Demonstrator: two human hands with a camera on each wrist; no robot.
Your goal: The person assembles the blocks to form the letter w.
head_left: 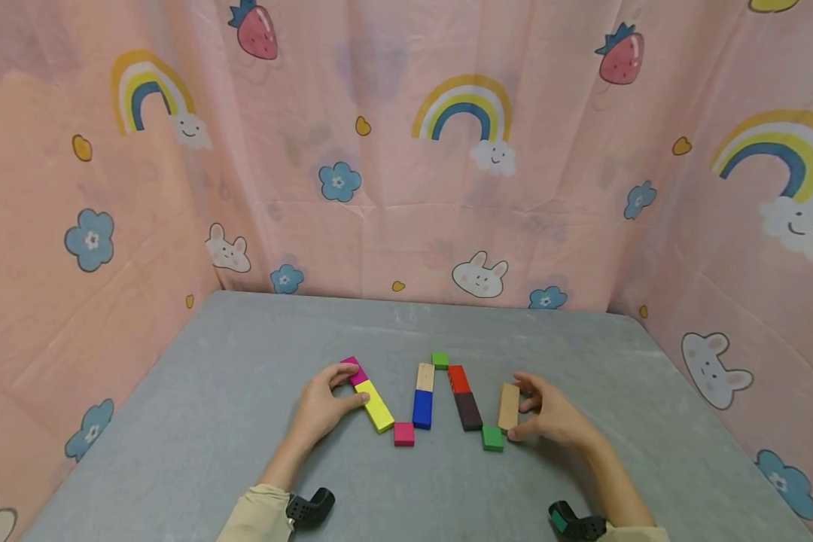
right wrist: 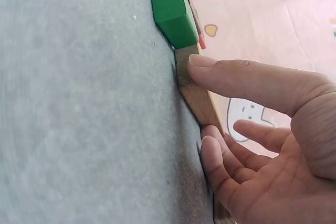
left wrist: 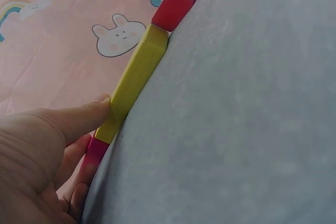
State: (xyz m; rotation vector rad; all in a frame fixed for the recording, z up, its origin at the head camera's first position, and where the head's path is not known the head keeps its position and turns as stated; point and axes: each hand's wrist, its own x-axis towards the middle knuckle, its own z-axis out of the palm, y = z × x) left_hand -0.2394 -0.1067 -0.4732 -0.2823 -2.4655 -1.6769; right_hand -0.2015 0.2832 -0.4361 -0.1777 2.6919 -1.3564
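On the grey table, blocks lie in a zigzag row. My left hand is at the left end, its thumb touching the yellow block and its fingertips at the magenta block. In the left wrist view, fingers partly cover the magenta block. At the right end, my right hand holds a plain wooden block, thumb at its near end and fingers toward its far end. This wooden block adjoins the dark green block in the right wrist view.
Between the hands lie a pinkish-red block, a small wooden block, a blue block, a light green block, a red block and a dark brown block. A printed pink curtain surrounds the table's back and sides.
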